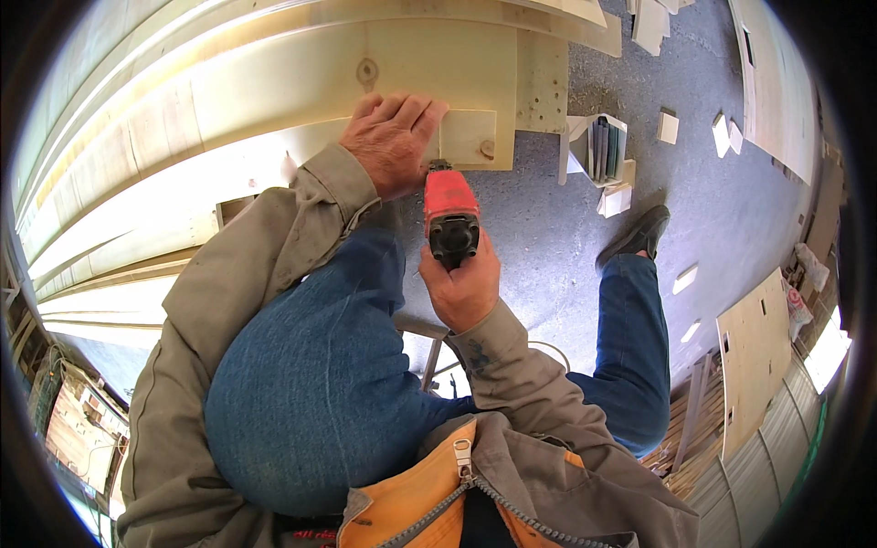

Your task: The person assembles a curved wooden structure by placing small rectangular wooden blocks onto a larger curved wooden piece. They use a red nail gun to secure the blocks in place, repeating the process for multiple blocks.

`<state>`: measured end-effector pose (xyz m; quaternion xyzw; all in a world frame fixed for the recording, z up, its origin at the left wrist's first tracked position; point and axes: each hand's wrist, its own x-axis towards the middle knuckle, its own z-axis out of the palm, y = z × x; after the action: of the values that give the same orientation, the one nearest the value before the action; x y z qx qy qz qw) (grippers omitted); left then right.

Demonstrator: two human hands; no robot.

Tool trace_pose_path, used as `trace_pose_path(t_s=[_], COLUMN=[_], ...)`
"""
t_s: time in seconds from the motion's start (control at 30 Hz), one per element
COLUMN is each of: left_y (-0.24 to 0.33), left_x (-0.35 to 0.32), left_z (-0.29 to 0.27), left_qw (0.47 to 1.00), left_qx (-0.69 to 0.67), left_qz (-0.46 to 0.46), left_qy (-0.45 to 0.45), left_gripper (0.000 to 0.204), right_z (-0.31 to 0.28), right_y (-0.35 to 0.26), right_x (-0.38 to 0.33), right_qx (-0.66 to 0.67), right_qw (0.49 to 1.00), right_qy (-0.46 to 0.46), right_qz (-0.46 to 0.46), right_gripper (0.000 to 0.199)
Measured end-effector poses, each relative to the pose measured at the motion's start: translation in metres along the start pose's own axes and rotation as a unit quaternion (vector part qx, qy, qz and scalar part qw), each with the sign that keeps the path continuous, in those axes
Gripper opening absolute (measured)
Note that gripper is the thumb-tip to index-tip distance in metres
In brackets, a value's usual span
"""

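My left hand [393, 139] lies flat, fingers spread, on a small pale wooden block [468, 137] that sits against a larger plywood panel [438, 68]. My right hand [464, 285] grips the rear of a red and black power tool [449, 217]. The tool's nose points up at the lower edge of the block, just right of my left hand. My left knee in blue jeans is raised under both arms.
Long curved wooden boards [155, 119] stretch away on the left. A small open box [598, 146] with dark sheets stands on the grey floor [731, 219], with several wood offcuts [669, 126] around. My right shoe [639, 233] rests there. A plywood sheet [754, 356] leans at right.
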<state>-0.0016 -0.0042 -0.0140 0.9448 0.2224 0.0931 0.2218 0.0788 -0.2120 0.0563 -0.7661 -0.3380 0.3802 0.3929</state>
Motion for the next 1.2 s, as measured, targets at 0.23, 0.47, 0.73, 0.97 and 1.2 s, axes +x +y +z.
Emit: trace_pose_path(t_s=[0.23, 0.47, 0.73, 0.97, 1.2], left_y=[0.0, -0.002, 0.001, 0.0, 0.0], left_x=[0.0, 0.001, 0.001, 0.001, 0.002], left_z=[-0.002, 0.001, -0.002, -0.004, -0.005], left_qw=[1.0, 0.999, 1.0, 1.0, 1.0], left_qx=[-0.004, 0.026, -0.001, 0.004, 0.004], left_qz=[-0.005, 0.015, -0.004, -0.005, -0.007], left_qy=[-0.004, 0.024, -0.011, -0.016, -0.015], left_gripper=[0.076, 0.078, 0.079, 0.082, 0.081], right_z=[0.001, -0.001, 0.001, -0.013, -0.018], right_y=[0.002, 0.0, 0.0, 0.004, 0.004], right_x=[0.0, 0.002, -0.001, -0.018, -0.014], right_qx=[0.026, 0.037, 0.069, 0.135, 0.091], right_qw=[0.999, 0.998, 0.996, 0.987, 0.993], right_qy=[-0.026, -0.031, -0.012, -0.02, -0.023], right_qz=[0.026, 0.038, 0.058, 0.089, 0.075], right_gripper=[0.052, 0.039, 0.04, 0.043, 0.038])
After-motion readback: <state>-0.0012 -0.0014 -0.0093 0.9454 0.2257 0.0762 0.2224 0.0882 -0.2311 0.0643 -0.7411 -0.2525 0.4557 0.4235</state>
